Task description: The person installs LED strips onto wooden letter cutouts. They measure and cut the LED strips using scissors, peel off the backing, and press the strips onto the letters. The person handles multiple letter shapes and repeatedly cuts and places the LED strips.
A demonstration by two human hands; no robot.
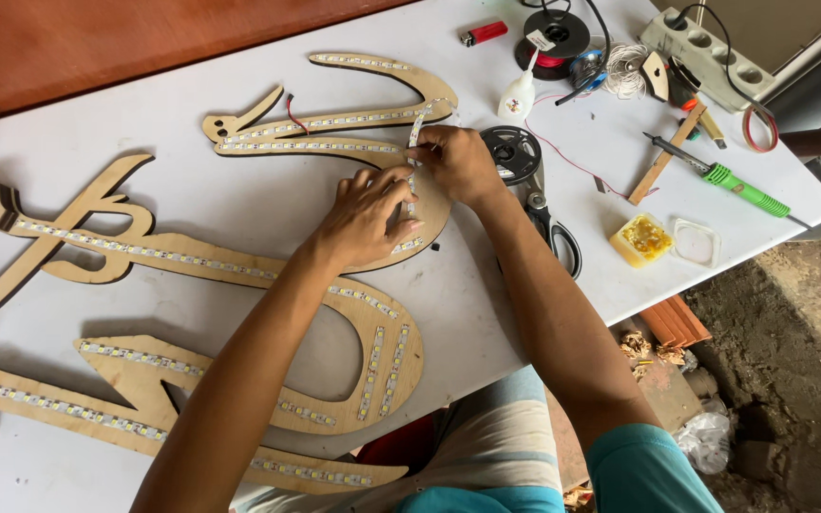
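Two hands on curved plywood cutout

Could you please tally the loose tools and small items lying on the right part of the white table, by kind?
Soldering iron, green handle: 1
Scissors, black handles: 1
Lighter, red: 1
Glue bottle, white: 1
Power strip: 1
Wooden stick: 1
Small yellow tub: 1
Clear lid: 1
Total: 8

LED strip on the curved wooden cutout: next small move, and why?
Probably press the lifted part of the LED strip down along the curved wooden cutout. The right hand pinches the strip where it arches off the wood, and the left hand holds its lower run against the board. The strips beside it already lie flat, so this loop looks like the unstuck part.
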